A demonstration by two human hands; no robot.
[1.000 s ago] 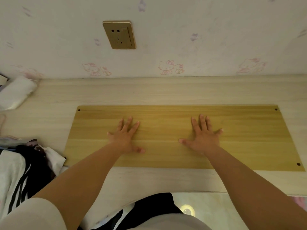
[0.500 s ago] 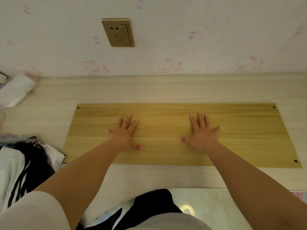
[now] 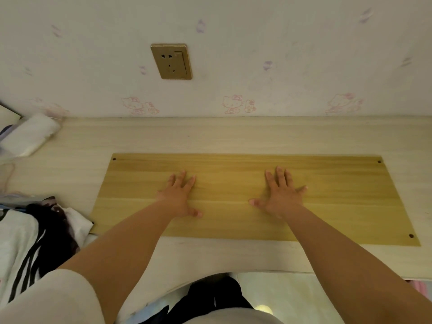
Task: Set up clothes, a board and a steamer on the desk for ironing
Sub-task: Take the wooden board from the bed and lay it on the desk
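Note:
A yellow wooden board [image 3: 339, 202] with small holes in its corners lies flat on the pale desk [image 3: 210, 136]. My left hand [image 3: 180, 195] rests palm down on the board's left half, fingers spread. On the right half my right hand [image 3: 280, 195] lies flat the same way. Neither hand holds anything. A heap of black-and-white striped clothes [image 3: 30, 237] lies at the desk's left edge, touching the board's near left corner. No steamer is in view.
A gold wall socket [image 3: 171, 61] sits above the desk on cartoon wallpaper. A white soft pack [image 3: 30, 136] lies at the far left by the wall. The desk's front edge curves in near my body.
Both hands stay flat on the board in the same places. The view has tilted slightly, so the board sits a little lower in the picture.

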